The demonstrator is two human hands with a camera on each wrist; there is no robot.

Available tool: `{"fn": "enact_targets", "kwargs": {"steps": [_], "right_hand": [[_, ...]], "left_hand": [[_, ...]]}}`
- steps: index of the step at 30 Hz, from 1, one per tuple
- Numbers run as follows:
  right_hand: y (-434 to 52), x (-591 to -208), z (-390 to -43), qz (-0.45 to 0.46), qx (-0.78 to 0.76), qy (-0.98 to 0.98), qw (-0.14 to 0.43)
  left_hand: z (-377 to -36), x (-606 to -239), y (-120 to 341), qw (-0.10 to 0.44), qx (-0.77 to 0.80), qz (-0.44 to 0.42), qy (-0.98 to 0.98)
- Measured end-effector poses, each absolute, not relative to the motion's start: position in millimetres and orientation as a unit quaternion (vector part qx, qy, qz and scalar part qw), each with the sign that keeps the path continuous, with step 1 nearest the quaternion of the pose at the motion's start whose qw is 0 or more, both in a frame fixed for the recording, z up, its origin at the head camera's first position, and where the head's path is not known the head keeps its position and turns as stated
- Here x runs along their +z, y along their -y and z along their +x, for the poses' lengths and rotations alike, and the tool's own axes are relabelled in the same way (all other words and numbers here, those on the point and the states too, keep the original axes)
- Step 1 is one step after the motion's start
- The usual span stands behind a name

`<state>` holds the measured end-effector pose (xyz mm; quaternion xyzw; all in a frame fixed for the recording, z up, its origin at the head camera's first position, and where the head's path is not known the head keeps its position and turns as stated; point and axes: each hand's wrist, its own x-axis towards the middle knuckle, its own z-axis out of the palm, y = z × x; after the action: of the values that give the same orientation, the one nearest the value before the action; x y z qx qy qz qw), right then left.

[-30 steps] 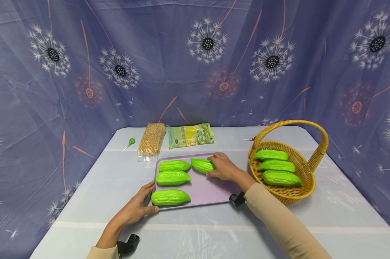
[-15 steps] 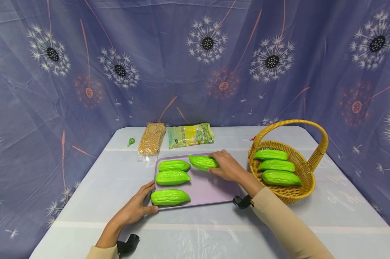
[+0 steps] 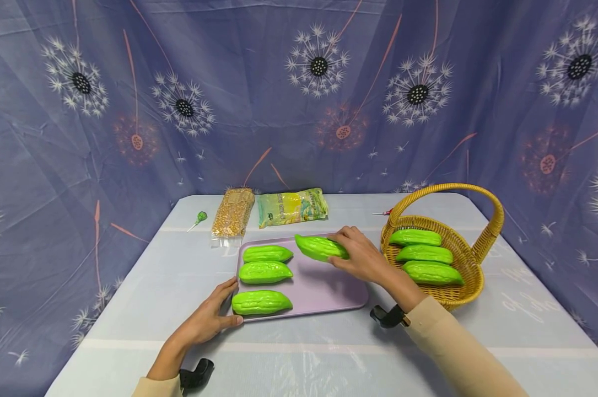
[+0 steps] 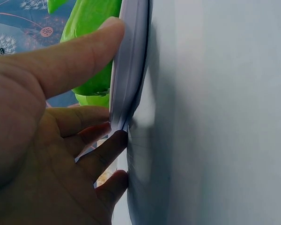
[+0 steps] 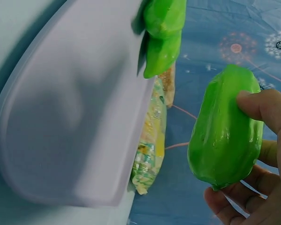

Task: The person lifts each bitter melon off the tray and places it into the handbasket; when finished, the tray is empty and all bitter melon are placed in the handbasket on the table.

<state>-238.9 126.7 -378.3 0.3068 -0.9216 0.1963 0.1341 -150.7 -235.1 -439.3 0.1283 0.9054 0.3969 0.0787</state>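
Note:
My right hand (image 3: 360, 253) grips a green bitter melon (image 3: 321, 248) and holds it up above the lilac tray (image 3: 323, 292). In the right wrist view the thumb lies on one side of the bitter melon (image 5: 225, 131), with fingers behind and under it. At the tray's near left corner, my left hand (image 3: 209, 315) touches the rim, its fingers extended along the left side and the thumb at the front edge. The left wrist view shows that thumb against the tray's rim (image 4: 129, 56). Three more bitter melons (image 3: 265, 272) lie in the tray's left half.
To the right stands a wicker basket (image 3: 469, 289) with a tall arched handle and three bitter melons (image 3: 424, 254) inside. Behind the tray lie a bag of corn kernels (image 3: 233, 215) and a yellow-green packet (image 3: 292, 208). A green lollipop (image 3: 201, 217) is at left, a red one (image 3: 387, 212) near the basket.
My right hand has lifted the bitter melon off the back of the tray and moved it slightly right. The left hand has stayed at the tray's corner.

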Motion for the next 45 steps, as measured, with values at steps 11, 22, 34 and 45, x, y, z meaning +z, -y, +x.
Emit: {"fn": "enact_targets", "kwargs": {"steps": [11,22,34,45], "right_hand": [[-149,-362,-220,0.315,0.199,0.918,0.137],[-179,-356,-205,0.332,0.203,0.901,0.191],[-224,-352,-189,0.303,0.194,0.904,0.232],[-269,-361,-176,0.271,0.177,0.918,0.23]], "left_hand": [[-151,-439,235,0.078,0.394,0.123,-0.907],[-151,-440,235,0.076,0.397,0.125,-0.906],[-151,-441,235,0.088,0.404,0.116,-0.903],[-151,-438,234,0.09,0.4,0.118,-0.904]]}}
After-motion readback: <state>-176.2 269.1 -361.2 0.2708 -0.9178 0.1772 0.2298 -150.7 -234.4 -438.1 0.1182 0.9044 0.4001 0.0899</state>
